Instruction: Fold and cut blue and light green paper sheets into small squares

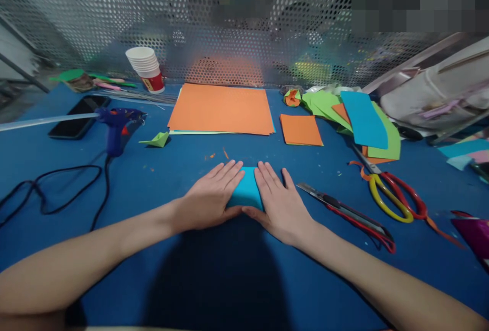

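A small piece of bright blue paper [246, 189] lies flat on the darker blue table [214, 280]. My left hand [214, 193] rests flat on its left side, fingers stretched forward. On the right side of the paper lies my right hand [280, 199], palm down, with its little finger spread from the others. The two thumbs meet at the paper's near edge. Both hands cover the paper's sides, so its full outline is hidden.
Orange sheets [221, 109] and small orange squares [301, 129] lie beyond the hands. A cutter [344, 211] and scissors [393, 196] are to the right. At left are a glue gun [115, 130], a phone [79, 117], stacked cups [147, 69] and a folded green piece [158, 140].
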{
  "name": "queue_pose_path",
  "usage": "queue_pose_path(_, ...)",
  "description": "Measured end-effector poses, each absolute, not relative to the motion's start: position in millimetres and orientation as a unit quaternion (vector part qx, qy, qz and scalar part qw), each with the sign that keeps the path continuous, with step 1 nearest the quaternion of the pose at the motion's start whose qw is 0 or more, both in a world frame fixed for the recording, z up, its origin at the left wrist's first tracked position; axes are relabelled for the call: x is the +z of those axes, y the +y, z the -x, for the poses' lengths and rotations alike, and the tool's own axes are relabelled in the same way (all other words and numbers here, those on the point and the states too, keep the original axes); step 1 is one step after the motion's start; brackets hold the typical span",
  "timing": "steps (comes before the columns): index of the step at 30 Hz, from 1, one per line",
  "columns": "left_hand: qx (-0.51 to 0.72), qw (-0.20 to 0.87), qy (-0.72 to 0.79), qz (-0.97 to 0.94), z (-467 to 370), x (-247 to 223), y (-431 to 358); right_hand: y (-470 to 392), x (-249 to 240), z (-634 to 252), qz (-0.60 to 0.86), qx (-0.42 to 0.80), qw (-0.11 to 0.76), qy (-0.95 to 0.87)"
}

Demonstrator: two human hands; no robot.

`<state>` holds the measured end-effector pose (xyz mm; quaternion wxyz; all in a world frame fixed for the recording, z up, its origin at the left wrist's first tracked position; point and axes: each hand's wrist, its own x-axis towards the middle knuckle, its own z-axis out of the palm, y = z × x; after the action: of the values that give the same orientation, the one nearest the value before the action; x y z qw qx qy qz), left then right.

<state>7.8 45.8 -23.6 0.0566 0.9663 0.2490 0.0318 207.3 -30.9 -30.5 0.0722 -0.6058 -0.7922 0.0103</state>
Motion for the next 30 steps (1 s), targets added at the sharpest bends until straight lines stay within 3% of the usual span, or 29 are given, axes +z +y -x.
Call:
queue_pose_path(6, 0.024, 0.066, 0.251, -0.965, -10, -24, 45, -28, -31, -206, 0.511, 0.023, 0.085, -0.855)
queue_pose_path(23, 0.061, 0.048, 0.291, -0.953, 2, -37, 56, -38, -32, -207, 0.583, 0.037, 0.031, -0.811)
queue_pose_path(30, 0.012, 0.063, 0.295, -0.953, 1, -31, 60, -62, -23, -233, 0.447, 0.091, 0.024, -0.89)
